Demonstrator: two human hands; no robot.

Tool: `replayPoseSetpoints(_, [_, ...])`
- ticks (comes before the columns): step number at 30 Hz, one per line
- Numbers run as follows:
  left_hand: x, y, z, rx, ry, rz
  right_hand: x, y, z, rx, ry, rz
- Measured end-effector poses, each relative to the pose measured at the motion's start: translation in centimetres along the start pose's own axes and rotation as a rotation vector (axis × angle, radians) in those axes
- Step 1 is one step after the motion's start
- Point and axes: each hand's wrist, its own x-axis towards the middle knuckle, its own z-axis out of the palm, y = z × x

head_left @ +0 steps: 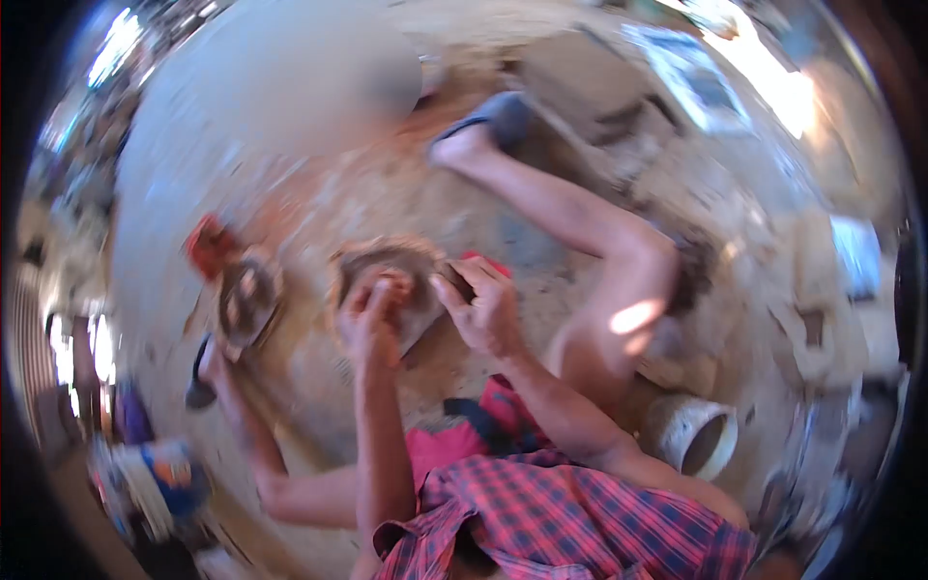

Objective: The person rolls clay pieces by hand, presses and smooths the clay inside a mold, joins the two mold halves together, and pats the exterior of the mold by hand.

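Note:
A rough-edged, brownish piece (418, 329) lies on the ground between my legs. My left hand (375, 311) is over its left part, with fingers bent round a small reddish lump (394, 280). At the piece's right edge, my right hand (480, 307) pinches a small dark object (458, 282) between thumb and fingers. Something red shows just behind the right fingers. A second, similar piece (253, 300) rests to the left near my foot, with a red-orange object (210, 246) at its upper end. Motion blurs the fine detail.
My legs are spread on either side of the work. A white cylindrical container (693, 437) lies tipped at the lower right. A blue-and-white bucket (174, 478) is at the lower left. Flat slabs (585, 82) lie at the upper right, beyond my foot.

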Motion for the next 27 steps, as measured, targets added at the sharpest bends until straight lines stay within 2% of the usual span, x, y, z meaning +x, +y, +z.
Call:
replayPoseSetpoints(1, [1.4, 0.0, 1.4, -0.092, -0.095, 0.049, 0.6, 1.2, -1.1, 0.012, 0.026, 0.133])
replayPoseSetpoints(2, [1.4, 0.5, 5.3, -0.092, -0.169, 0.017, 0.7, 2.8, -1.6, -0.041, 0.110, 0.147])
replayPoseSetpoints(4, [0.4, 3.6, 13.6, 0.121, -0.278, 0.036, 1.5, 3.9, -3.4, -0.071, 0.013, 0.269])
replayPoseSetpoints(5, [0.6, 3.6, 16.6, 0.190, -0.530, -0.012, 1.2, 5.7, -2.4, -0.082, 0.051, 0.277])
replayPoseSetpoints(6, [0.8, 3.2, 19.4, 0.255, -0.772, -0.055, 0.2, 8.7, -0.2, 0.261, 0.211, 0.289])
replayPoseSetpoints(7, [0.4, 2.1, 22.1, 0.303, -0.837, -0.062, -0.8, 10.8, 0.7, 0.432, 0.291, 0.292])
replayPoseSetpoints(8, [0.1, 1.5, 23.8, 0.356, -0.782, -0.064, -1.7, 12.9, 1.4, 0.602, 0.374, 0.284])
replayPoseSetpoints(9, [-0.2, 0.8, 25.4, 0.407, -0.728, -0.069, -1.7, 13.0, 0.9, 0.550, 0.314, 0.254])
replayPoseSetpoints(11, [0.2, 0.6, 26.1, 0.501, -0.650, -0.033, -1.9, 12.2, -1.2, 0.464, 0.277, 0.336])
replayPoseSetpoints(12, [1.2, 0.0, 24.4, 0.522, -0.578, 0.164, -0.8, 9.5, -3.2, 0.421, 0.256, 0.375])
replayPoseSetpoints(13, [2.1, -0.7, 22.3, 0.540, -0.498, 0.356, 0.3, 6.5, -5.0, 0.386, 0.318, 0.264])
replayPoseSetpoints(14, [3.2, -1.9, 20.0, 0.545, -0.502, 0.350, 0.8, 4.8, -5.3, 0.370, 0.346, 0.211])
replayPoseSetpoints(15, [4.3, -3.3, 17.4, 0.366, -0.395, 0.197, 1.2, 3.0, -5.7, 0.352, 0.374, 0.158])
replayPoseSetpoints(17, [4.1, -3.2, 14.4, 0.187, -0.263, 0.061, 0.6, 1.7, -3.9, 0.024, 0.104, -0.055])
replayPoseSetpoints(19, [2.9, -1.5, 12.1, -0.269, -0.127, -0.312, 1.8, 1.7, -4.1, -0.253, -0.135, -0.154])
replayPoseSetpoints(20, [3.4, -2.4, 8.9, -0.242, -0.214, -0.273, 2.4, 2.2, -3.5, -0.318, -0.182, -0.179])
replayPoseSetpoints(22, [0.4, -0.5, 9.5, -0.391, -0.400, -0.340, 3.6, 3.1, -2.1, -0.441, -0.273, -0.238])
replayPoseSetpoints(23, [0.2, -2.3, 9.1, -0.409, -0.374, -0.326, 2.1, 1.8, 3.2, 0.026, 0.038, 0.064])
replayPoseSetpoints(24, [0.8, -5.2, 8.3, -0.863, -0.639, -0.389, 2.0, 1.6, 2.8, 0.213, -0.060, 0.060])
replayPoseSetpoints(26, [1.2, -4.5, 8.7, -1.308, -0.925, -0.348, 2.0, 0.6, 1.6, 0.585, -0.257, 0.109])
replayPoseSetpoints(27, [0.4, -1.5, 9.8, -0.795, -0.585, -0.169, 2.2, 0.7, 1.2, 0.427, -0.358, 0.037])
